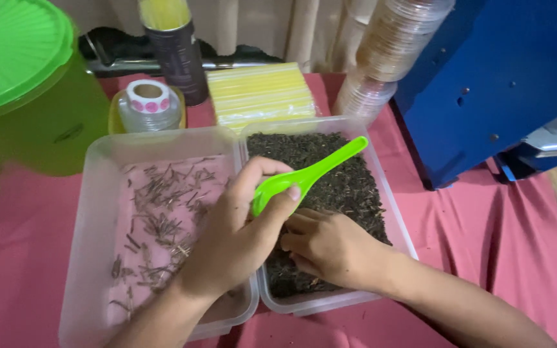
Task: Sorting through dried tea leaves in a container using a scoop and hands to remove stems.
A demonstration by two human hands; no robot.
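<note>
Left hand [230, 241] grips the green scoop [307, 175]; right hand [330, 248], fingers curled, digs in the tea-leaf tub [398, 222]. A nudge could spill leaves over the rim.

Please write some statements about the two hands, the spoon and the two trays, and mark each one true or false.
1. The left hand holds a green spoon. True.
2. The right hand rests in the right tray, on the dark dried leaves. True.
3. The left tray is filled to its rim with dark leaves. False: it holds only scattered thin stems over its bottom.
4. The spoon is red. False: it is bright green.
5. A green lidded container stands behind the left tray. True.
6. The trays lie on a blue cloth. False: the cloth is pink-red.
</note>
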